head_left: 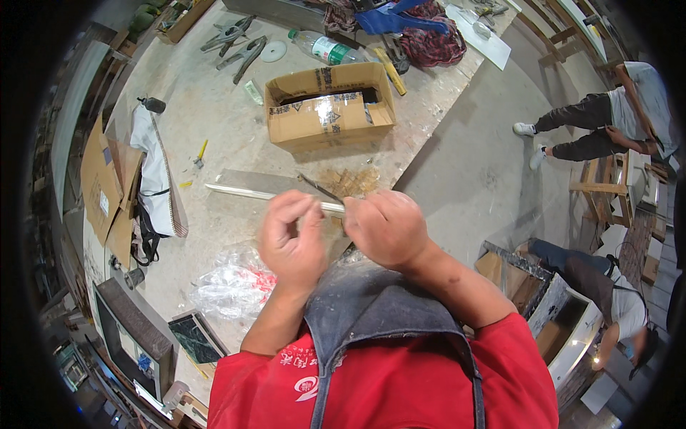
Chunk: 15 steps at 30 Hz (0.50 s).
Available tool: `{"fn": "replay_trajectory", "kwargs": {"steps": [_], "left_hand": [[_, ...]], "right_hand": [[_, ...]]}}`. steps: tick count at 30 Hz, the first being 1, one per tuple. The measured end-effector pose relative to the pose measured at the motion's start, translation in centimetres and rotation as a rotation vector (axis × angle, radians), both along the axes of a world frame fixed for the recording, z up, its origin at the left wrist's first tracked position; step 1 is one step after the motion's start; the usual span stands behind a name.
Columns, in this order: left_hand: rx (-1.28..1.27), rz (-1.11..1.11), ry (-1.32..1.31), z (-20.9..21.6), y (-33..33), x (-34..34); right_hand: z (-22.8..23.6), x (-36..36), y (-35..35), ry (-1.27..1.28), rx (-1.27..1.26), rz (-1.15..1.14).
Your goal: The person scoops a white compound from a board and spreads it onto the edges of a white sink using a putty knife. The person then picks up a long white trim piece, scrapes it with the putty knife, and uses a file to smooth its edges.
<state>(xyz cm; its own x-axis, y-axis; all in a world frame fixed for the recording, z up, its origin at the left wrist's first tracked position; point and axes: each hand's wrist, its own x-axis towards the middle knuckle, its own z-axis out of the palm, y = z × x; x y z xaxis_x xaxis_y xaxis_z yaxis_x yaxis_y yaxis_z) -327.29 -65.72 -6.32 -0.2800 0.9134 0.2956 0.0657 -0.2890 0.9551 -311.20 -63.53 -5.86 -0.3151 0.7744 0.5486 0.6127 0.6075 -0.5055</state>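
Observation:
A long, thin white strip (239,191) runs from the left across the front of my body. My left hand (291,236) is closed round its middle, with thumb and fingertips pinched together and slightly blurred. The strip's right end goes into my right hand (386,227), which is curled into a fist around it. A thin dark rod (319,188) slants toward my right fingers; whether I hold it or it lies on the table I cannot tell. Beyond my hands stands an open cardboard box (330,118) with taped flaps.
On the worktable (236,136) are spring clamps (246,57), a plastic bottle (325,48), a yellow-handled tool (202,151), clear plastic wrapping (232,286), a white bag (151,179) and cardboard (103,186). Two people, one standing (607,118) and one bending (622,286), are on the right.

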Motion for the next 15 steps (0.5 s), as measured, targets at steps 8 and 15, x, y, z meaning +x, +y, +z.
{"fn": "replay_trajectory", "kwargs": {"steps": [8, 15], "left_hand": [[-0.120, 0.182, -0.013, -0.8, 1.1, -3.9], [-0.353, 0.111, -0.159, -1.7, -0.6, -6.2]], "right_hand": [[-3.6, 1.8, 1.2, 0.048, -0.194, -0.066], [-2.0, 0.6, 1.1, 0.172, -0.370, -0.105]]}}
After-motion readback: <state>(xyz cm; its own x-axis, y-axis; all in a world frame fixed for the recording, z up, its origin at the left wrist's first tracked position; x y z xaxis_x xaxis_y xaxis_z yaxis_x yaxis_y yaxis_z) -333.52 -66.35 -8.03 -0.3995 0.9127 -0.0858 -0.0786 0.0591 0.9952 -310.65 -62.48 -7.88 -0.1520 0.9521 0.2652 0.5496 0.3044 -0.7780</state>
